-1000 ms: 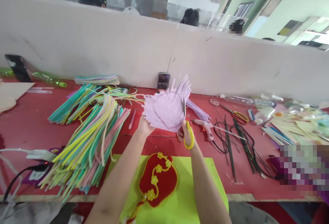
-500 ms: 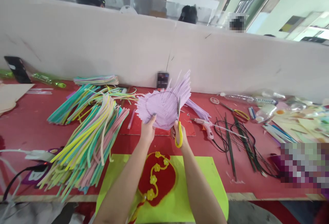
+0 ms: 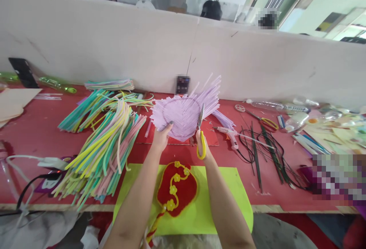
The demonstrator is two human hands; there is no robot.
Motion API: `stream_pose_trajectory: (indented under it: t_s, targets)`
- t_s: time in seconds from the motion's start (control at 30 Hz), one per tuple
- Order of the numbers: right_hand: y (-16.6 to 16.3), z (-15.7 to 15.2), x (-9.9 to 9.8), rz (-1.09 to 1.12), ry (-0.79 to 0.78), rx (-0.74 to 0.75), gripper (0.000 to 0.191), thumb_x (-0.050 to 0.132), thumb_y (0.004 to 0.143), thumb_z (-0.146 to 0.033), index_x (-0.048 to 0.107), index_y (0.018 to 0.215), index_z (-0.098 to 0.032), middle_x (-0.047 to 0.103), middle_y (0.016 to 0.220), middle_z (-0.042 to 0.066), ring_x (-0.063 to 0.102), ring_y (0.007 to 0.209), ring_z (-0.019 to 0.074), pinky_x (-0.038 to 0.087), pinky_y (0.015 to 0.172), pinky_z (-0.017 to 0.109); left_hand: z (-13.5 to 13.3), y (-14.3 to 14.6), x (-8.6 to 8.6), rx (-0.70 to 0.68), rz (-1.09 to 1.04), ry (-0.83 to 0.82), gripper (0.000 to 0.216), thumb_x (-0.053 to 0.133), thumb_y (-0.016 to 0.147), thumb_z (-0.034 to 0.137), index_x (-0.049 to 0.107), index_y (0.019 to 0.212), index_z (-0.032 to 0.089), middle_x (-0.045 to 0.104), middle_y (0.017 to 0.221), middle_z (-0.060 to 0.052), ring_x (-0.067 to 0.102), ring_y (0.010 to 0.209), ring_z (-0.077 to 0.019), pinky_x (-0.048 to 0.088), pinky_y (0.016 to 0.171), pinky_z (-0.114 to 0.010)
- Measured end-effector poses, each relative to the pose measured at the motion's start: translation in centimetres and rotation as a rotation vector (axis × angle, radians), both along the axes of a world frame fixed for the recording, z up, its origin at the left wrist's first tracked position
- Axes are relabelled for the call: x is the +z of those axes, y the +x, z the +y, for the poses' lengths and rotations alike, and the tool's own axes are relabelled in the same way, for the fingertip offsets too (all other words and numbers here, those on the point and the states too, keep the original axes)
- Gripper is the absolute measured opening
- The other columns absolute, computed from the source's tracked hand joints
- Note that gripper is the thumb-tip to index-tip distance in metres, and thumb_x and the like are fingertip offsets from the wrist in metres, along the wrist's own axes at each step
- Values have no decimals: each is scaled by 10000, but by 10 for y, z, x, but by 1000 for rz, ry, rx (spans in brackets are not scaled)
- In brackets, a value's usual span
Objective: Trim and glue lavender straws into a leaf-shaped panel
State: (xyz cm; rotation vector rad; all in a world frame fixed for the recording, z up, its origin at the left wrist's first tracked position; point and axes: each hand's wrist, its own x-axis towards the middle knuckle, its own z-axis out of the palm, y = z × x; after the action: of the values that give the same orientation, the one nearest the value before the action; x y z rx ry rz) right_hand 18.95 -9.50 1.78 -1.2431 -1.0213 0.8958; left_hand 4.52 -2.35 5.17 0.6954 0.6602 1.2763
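A lilac piece made of pipe cleaners (image 3: 180, 117) laid side by side is held up over the red table. It carries a darker curved outline, and longer strands fan out at its upper right. My left hand (image 3: 162, 137) grips its lower left edge, thumb on top. In my right hand (image 3: 202, 144) is a pair of scissors with yellow handles (image 3: 201, 153), its blades pointing up along the piece's right edge. Whether the blades are parted is hard to see. Below my wrists, a red fuzzy shape with yellow flowers (image 3: 177, 190) lies on a lime-green sheet (image 3: 228, 199).
Bundles of coloured pipe cleaners (image 3: 97, 153) lie at left, near a power strip (image 3: 51, 178). To the right are a pink glue gun (image 3: 230, 134), dark wires (image 3: 274, 157), another pair of scissors (image 3: 267, 123) and plastic bottles (image 3: 268, 105). A pale partition (image 3: 114, 47) stands behind.
The view has shifted slightly. More long strands at the upper right now stand apart from the piece. Both hands keep their hold, and the scissors stay at the right edge.
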Motion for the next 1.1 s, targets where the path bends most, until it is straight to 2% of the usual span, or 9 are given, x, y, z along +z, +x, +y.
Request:
stream_pose_trajectory:
  t_s: [0.17,0.3,0.43,0.53,0.67,0.9,1.1]
  targets:
    - [3,-1,-1,-74,-44,-7,630,306,778,-825,389,586,-231,386,495,-34,365,467,115,338,494,271,3,-2,-7,40,149,87,501,827,591,276,694,1066,188,657,1247,-62,540,1248,-259,375,1101,-381]
    - [4,-5,2,-93,-37,-9,623,288,827,-778,420,581,-221,427,501,-20,391,483,116,350,516,267,2,-4,-8,32,170,110,467,814,613,284,701,1056,190,679,1207,-54,556,1231,-262,369,1113,-393]
    - [-1,-6,5,5,-31,-5,578,351,820,-763,393,616,-224,381,522,-45,372,450,101,336,475,257,-1,-4,-3,35,227,96,466,825,589,271,708,1027,165,695,1173,-67,573,1207,-276,389,1101,-391]
    - [-6,-6,7,79,-22,-56,570,404,786,-778,353,630,-233,339,530,-62,346,427,92,324,435,253,-3,1,-1,61,188,64,537,821,600,265,678,1109,171,667,1230,-66,566,1217,-273,410,1086,-386]
    - [-7,-6,7,71,-53,-82,584,412,768,-794,343,620,-233,333,519,-65,347,417,87,330,414,250,-4,4,0,67,160,57,583,816,611,255,653,1166,181,636,1280,-63,544,1244,-272,413,1085,-375]
    - [-6,-4,4,143,-108,-113,619,514,676,-820,314,611,-238,249,482,-96,252,370,59,239,340,218,-3,-2,2,47,122,44,468,837,569,289,711,1000,158,686,1190,-84,563,1218,-283,392,1092,-395]
    - [-7,-6,4,163,-139,-102,589,531,691,-795,361,635,-234,265,486,-94,238,366,57,211,326,214,2,-4,-2,23,39,36,491,845,550,297,708,1007,180,715,1121,-66,568,1214,-270,386,1087,-404]
